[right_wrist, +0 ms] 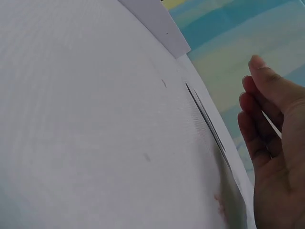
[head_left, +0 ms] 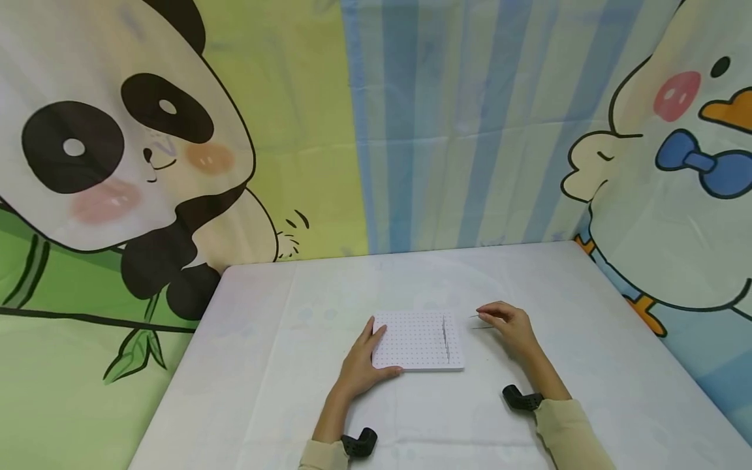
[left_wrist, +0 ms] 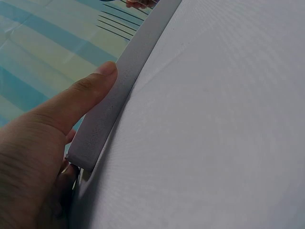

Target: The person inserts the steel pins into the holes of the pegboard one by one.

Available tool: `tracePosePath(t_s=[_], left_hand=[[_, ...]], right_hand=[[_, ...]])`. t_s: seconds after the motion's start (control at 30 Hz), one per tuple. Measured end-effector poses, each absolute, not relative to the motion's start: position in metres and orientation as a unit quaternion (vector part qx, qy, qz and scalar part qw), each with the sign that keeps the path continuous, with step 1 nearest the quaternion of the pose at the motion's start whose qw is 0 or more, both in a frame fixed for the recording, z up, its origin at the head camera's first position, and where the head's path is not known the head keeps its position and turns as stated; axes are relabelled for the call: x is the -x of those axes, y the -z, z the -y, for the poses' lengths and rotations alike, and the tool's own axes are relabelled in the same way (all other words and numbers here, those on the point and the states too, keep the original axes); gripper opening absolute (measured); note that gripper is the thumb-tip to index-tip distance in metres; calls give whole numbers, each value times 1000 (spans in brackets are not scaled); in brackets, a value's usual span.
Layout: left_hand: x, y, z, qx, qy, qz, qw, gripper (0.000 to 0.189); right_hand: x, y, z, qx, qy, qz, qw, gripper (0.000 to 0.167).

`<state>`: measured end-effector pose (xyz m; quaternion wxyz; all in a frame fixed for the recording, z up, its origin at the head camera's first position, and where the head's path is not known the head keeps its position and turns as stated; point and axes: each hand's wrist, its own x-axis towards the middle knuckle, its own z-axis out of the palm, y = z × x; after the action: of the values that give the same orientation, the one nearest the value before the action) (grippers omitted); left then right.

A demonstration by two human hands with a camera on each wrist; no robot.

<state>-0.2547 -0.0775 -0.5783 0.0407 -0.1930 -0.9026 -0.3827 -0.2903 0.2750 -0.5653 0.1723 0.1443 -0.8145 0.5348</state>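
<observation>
A white pegboard (head_left: 411, 339) with rows of small holes lies flat on the table. Thin metal pins (head_left: 446, 343) stand in a line near its right side; they show as dark lines (left_wrist: 119, 21) in the left wrist view. My left hand (head_left: 358, 365) steadies the near left corner, fingers spread straight along the left side and thumb (left_wrist: 90, 90) pressed on the front edge. Right of the board, my right hand (head_left: 512, 329) is raised over the table, pinching a thin pin (head_left: 473, 316) between thumb and forefinger. Below that hand, loose pins (right_wrist: 207, 119) lie on the cloth.
A white cloth covers the table (head_left: 317, 287). Behind it hangs a striped curtain (head_left: 446, 130), with a panda print (head_left: 229, 228) at the left and a duck print (head_left: 658, 248) at the right. Dark wrist cameras (head_left: 361, 442) sit on both wrists.
</observation>
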Motion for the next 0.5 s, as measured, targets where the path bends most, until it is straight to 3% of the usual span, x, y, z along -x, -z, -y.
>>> tracePosePath(t_s=[0.5], left_hand=[[257, 580, 77, 187, 380, 905, 34, 97]], right_hand=[[294, 582, -284, -163, -474, 854, 138, 6]])
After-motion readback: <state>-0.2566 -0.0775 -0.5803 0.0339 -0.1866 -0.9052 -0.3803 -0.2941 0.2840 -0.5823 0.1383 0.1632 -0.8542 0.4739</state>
